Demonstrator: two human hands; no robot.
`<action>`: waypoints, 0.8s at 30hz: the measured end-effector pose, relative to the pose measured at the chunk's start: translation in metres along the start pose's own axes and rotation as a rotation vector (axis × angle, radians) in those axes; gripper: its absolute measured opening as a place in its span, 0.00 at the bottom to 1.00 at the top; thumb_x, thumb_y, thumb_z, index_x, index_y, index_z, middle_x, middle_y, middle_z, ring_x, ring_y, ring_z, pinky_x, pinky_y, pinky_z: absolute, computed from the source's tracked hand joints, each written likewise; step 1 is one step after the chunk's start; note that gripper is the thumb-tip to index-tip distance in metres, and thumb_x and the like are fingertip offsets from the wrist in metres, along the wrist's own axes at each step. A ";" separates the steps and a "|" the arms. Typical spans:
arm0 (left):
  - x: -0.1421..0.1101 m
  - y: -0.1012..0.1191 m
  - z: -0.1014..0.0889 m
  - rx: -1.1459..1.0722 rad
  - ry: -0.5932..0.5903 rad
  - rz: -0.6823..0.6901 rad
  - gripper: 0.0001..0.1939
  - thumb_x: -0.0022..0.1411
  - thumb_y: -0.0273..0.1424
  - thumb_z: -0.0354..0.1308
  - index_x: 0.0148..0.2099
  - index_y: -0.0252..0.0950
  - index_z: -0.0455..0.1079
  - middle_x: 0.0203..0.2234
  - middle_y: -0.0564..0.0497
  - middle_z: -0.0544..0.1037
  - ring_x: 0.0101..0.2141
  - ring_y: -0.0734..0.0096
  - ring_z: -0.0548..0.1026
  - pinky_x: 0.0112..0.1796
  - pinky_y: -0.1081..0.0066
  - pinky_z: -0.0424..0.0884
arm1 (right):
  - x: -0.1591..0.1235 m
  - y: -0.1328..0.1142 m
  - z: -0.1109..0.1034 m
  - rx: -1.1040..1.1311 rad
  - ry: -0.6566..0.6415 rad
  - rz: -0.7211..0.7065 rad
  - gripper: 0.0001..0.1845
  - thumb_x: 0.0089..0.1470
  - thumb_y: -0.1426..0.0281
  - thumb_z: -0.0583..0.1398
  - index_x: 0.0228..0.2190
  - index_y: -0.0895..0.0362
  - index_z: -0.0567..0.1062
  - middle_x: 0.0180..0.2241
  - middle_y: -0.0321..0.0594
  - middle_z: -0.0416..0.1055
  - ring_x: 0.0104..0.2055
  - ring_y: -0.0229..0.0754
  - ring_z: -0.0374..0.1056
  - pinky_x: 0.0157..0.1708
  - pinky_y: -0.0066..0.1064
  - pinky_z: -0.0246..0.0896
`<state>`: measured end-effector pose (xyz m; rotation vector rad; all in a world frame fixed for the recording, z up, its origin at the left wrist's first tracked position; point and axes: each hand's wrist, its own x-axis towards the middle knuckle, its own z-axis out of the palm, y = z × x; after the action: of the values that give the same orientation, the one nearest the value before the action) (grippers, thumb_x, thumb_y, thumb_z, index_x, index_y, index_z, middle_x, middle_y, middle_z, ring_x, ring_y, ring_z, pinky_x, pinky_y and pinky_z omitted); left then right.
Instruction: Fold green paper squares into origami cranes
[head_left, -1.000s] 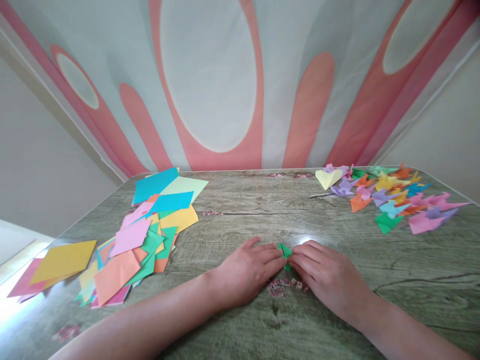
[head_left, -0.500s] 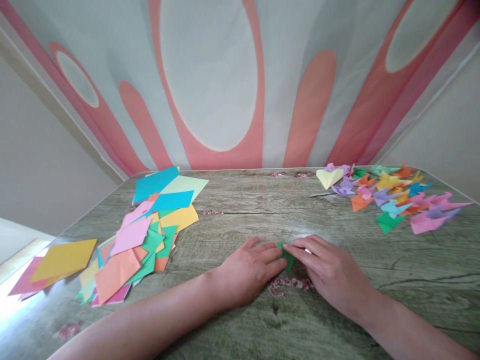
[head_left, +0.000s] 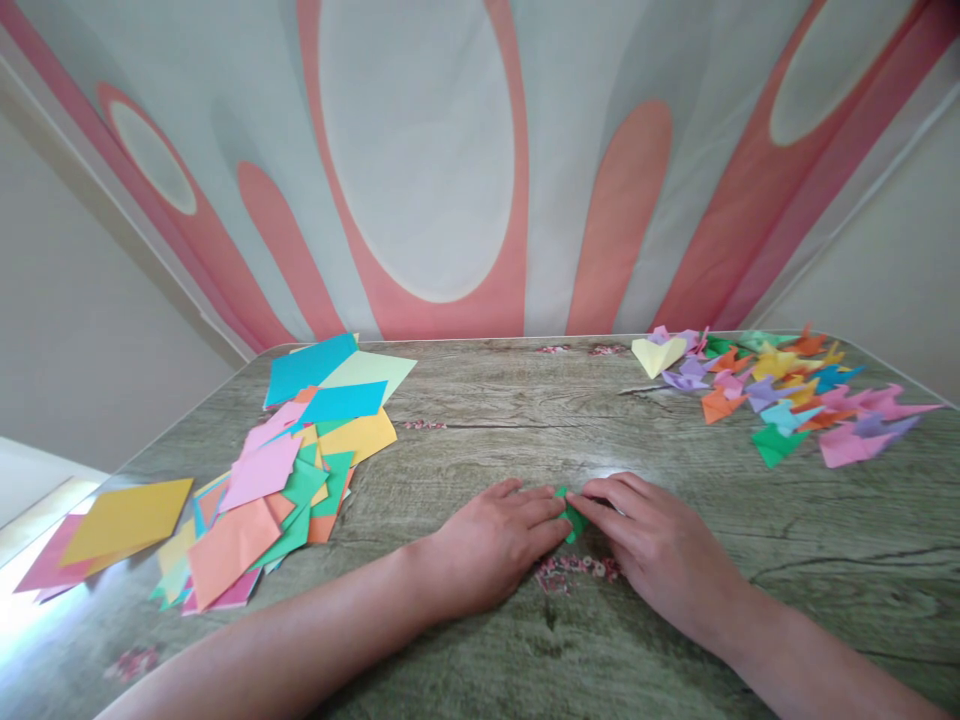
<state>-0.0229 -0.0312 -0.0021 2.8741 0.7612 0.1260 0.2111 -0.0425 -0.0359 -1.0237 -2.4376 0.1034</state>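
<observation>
A small folded piece of green origami paper (head_left: 576,522) lies on the wood-grain table between my hands, mostly covered by fingers. My left hand (head_left: 504,530) is palm down, its fingertips holding the paper's left side against the table. From the other side, my right hand (head_left: 654,540) has its fingers bent and bunched, with the index fingertip pressing the paper's upper edge. The thumb of the right hand is hidden, and so is the underside of the paper.
At left spreads a loose pile of coloured paper squares (head_left: 260,470), some near a yellow sheet (head_left: 129,520) at the table's edge. Folded paper cranes (head_left: 780,390) in many colours crowd the far right. A pale yellow folded piece (head_left: 658,355) lies beside them. A pink-and-white patterned backdrop (head_left: 420,200) rises behind.
My right fingertips have shifted slightly on the green paper, and a bit more of its lower part shows. My left hand has edged very slightly left.
</observation>
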 end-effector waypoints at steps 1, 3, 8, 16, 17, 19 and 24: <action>-0.001 0.000 0.000 0.001 -0.003 -0.001 0.18 0.66 0.26 0.49 0.58 0.35 0.63 0.57 0.45 0.69 0.58 0.60 0.65 0.58 0.57 0.61 | 0.000 0.001 0.000 0.015 0.008 0.009 0.19 0.57 0.82 0.53 0.48 0.60 0.73 0.43 0.46 0.71 0.44 0.48 0.65 0.43 0.43 0.68; -0.001 0.001 -0.002 0.003 -0.009 0.000 0.18 0.67 0.27 0.48 0.58 0.35 0.62 0.58 0.45 0.69 0.58 0.59 0.65 0.57 0.55 0.62 | -0.001 0.001 0.000 0.029 0.019 0.026 0.18 0.58 0.81 0.53 0.48 0.60 0.73 0.42 0.46 0.71 0.44 0.47 0.65 0.43 0.43 0.67; -0.001 0.002 -0.004 0.014 -0.017 0.010 0.17 0.68 0.27 0.46 0.57 0.35 0.63 0.58 0.44 0.68 0.59 0.59 0.64 0.57 0.53 0.62 | 0.000 0.000 0.000 -0.007 0.016 0.003 0.19 0.55 0.84 0.54 0.47 0.61 0.74 0.42 0.47 0.71 0.45 0.49 0.65 0.43 0.43 0.67; -0.001 0.001 -0.002 -0.009 -0.010 -0.010 0.18 0.65 0.26 0.50 0.57 0.35 0.63 0.59 0.45 0.67 0.59 0.60 0.65 0.58 0.56 0.61 | 0.000 -0.003 0.001 -0.097 -0.011 -0.006 0.21 0.53 0.84 0.54 0.47 0.62 0.75 0.43 0.48 0.72 0.45 0.49 0.66 0.43 0.44 0.68; -0.001 0.001 -0.002 -0.013 -0.009 -0.012 0.18 0.65 0.26 0.50 0.57 0.35 0.64 0.59 0.44 0.67 0.59 0.60 0.65 0.58 0.56 0.62 | 0.001 -0.003 0.001 -0.097 -0.011 -0.004 0.21 0.53 0.84 0.54 0.47 0.62 0.75 0.43 0.48 0.72 0.45 0.49 0.66 0.43 0.44 0.68; -0.001 0.001 -0.003 -0.024 -0.003 -0.012 0.17 0.64 0.26 0.51 0.56 0.35 0.64 0.58 0.44 0.68 0.58 0.60 0.66 0.58 0.57 0.62 | 0.001 -0.003 0.000 -0.084 -0.013 0.000 0.21 0.54 0.84 0.54 0.47 0.62 0.75 0.43 0.48 0.72 0.45 0.50 0.65 0.43 0.45 0.68; -0.001 0.003 -0.004 -0.047 0.005 -0.019 0.17 0.64 0.25 0.51 0.55 0.35 0.65 0.58 0.43 0.68 0.58 0.61 0.66 0.58 0.58 0.62 | -0.001 0.000 0.001 0.025 0.019 0.037 0.19 0.58 0.81 0.53 0.49 0.59 0.74 0.44 0.47 0.72 0.46 0.48 0.66 0.44 0.44 0.67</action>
<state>-0.0230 -0.0334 0.0018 2.8229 0.7755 0.1471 0.2110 -0.0427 -0.0370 -1.0547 -2.3951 0.1359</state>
